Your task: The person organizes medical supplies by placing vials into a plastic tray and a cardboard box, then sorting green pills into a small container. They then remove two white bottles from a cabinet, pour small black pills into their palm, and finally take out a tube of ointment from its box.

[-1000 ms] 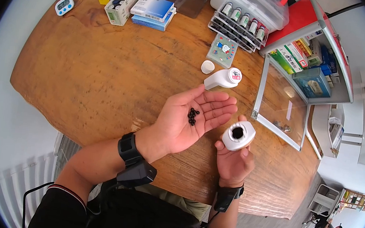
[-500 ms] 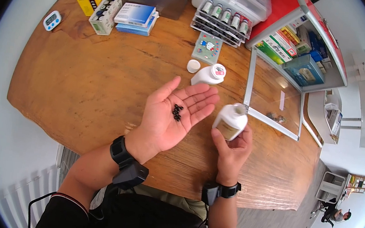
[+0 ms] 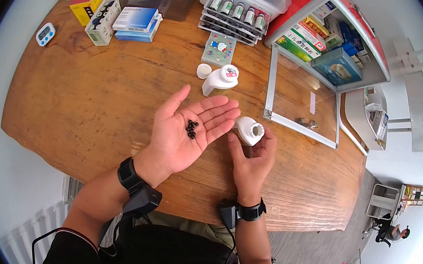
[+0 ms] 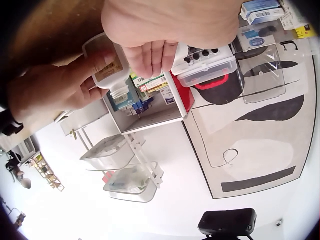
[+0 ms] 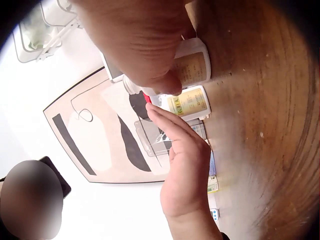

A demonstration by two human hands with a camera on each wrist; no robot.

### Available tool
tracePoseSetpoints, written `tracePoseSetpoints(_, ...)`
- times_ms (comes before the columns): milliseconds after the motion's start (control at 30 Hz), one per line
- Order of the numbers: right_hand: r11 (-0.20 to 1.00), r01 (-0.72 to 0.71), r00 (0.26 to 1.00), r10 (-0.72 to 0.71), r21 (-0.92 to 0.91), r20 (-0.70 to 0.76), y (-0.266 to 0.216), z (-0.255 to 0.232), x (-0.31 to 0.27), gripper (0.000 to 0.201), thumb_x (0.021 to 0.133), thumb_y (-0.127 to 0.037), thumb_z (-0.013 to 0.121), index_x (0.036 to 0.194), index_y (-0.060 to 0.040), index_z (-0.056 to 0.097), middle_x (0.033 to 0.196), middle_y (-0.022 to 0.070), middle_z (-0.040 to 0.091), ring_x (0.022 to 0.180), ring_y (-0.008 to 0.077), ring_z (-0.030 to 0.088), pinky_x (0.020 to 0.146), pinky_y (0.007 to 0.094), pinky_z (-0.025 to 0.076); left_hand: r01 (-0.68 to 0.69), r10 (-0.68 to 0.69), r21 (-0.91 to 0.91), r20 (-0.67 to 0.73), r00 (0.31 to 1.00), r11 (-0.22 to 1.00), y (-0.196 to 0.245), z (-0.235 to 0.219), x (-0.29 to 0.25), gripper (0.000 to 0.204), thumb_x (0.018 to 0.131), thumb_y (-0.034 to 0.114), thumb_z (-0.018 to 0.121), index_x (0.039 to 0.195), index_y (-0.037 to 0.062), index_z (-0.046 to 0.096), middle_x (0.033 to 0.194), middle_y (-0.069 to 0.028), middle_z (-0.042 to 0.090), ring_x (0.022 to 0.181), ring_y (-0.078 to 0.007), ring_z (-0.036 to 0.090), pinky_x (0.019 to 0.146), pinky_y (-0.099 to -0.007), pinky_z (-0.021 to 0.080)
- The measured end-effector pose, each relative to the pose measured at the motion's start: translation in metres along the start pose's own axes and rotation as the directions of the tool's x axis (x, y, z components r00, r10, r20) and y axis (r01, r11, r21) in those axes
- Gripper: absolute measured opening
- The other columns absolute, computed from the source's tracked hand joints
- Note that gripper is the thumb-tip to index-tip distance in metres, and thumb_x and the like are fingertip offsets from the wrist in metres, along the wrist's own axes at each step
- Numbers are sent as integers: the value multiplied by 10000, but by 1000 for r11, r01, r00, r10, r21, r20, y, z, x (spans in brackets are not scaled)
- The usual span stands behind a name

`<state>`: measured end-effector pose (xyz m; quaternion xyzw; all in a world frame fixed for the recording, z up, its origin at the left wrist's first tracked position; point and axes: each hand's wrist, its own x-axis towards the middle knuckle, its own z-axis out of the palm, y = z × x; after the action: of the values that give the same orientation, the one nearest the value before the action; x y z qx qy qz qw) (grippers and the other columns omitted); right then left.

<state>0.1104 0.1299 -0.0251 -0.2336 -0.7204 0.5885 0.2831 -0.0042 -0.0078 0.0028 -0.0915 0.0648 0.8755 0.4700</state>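
Observation:
My left hand (image 3: 182,136) is held palm up with its fingers straight. A small cluster of round black pills (image 3: 191,129) lies in its palm. Just right of its fingertips, my right hand (image 3: 254,163) grips a white plastic bottle (image 3: 247,129) with thumb and fingers round the body. The bottle has no cap on, and its threaded mouth shows. In the left wrist view its tan label (image 4: 108,70) is partly covered by the thumb. Beyond the left hand a second white bottle (image 3: 218,82) stands with its cap on, and a loose white cap (image 3: 204,70) lies beside it.
A patterned pill case (image 3: 218,48) and a rack of vials (image 3: 235,17) are at the back. An open medicine cabinet (image 3: 331,46) with its clear door (image 3: 304,98) lowered occupies the right. Medicine boxes (image 3: 136,22) and a timer (image 3: 45,34) are at the left.
The right hand has turned the white bottle from mouth toward the person to mouth up and away, moving it further back. The left palm stays up with the pills in it.

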Motion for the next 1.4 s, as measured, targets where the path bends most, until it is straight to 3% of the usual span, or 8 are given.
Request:
tracePoseSetpoints(267,915,402,862,-386,-19,-328,-6,-8,-6,389,936,-10,626,1310,19,522,1409,209,508,1306,305,515,1083,416,430,6,-3,-36,79,997,999,2,4,0,833,1031,614,373,1401,-125,472,1469,-304,485,1409,-385,453,1217,-486,339)
tracePoseSetpoints(367,866,452,809,-500,-215,-309,1,-20,-20,314,905,30,656,1215,13,608,1238,193,625,1040,215,632,867,351,521,11,-8,-41,75,997,999,1,9,-2,874,1020,649,355,1415,-123,461,1480,-304,474,1419,-386,441,1221,-490,330)
tracePoseSetpoints(567,877,387,906,-304,-284,294,-68,21,-21,146,820,-61,810,951,-40,750,704,36,656,486,101,542,468,236,434,44,-44,7,134,990,999,-3,13,-5,936,1006,704,302,1436,-116,441,1495,-300,460,1433,-387,422,1224,-491,322)
tracePoseSetpoints(1000,901,155,957,-34,-405,289,-80,32,-19,168,852,-101,799,988,-9,758,699,84,664,562,131,606,517,266,463,73,-74,41,49,996,997,-5,9,-6,920,1007,702,308,1405,-111,476,1442,-289,522,1376,-376,497,1193,-467,372)
tracePoseSetpoints(1133,952,95,967,-18,-291,256,-115,11,-23,134,871,-58,785,977,16,747,800,113,721,631,136,646,577,260,511,79,-73,-35,138,988,996,-2,6,-7,861,1020,667,346,1347,-109,530,1377,-285,579,1292,-382,575,1140,-481,442)
tracePoseSetpoints(1200,714,-516,796,194,474,574,-139,-9,-29,149,862,-45,804,953,50,735,844,142,736,665,133,669,593,251,525,66,-57,-53,164,985,996,0,4,-6,846,1026,645,356,1330,-123,540,1352,-277,600,1255,-369,603,1121,-473,456)
tracePoseSetpoints(1267,424,-494,778,-174,759,604,-144,-14,-28,115,857,-42,791,899,46,730,792,190,707,603,242,677,548,320,564,84,-74,-52,173,982,995,0,2,-5,828,1030,632,366,1327,-119,546,1354,-277,599,1246,-365,611,1108,-470,471)
tracePoseSetpoints(1400,487,-426,681,-382,763,624,-149,-20,-34,133,841,-33,820,910,41,734,825,126,737,665,177,697,587,263,534,47,-45,-19,107,993,999,0,4,-6,744,1043,570,403,1311,-105,566,1352,-268,599,1226,-345,627,1084,-449,505)
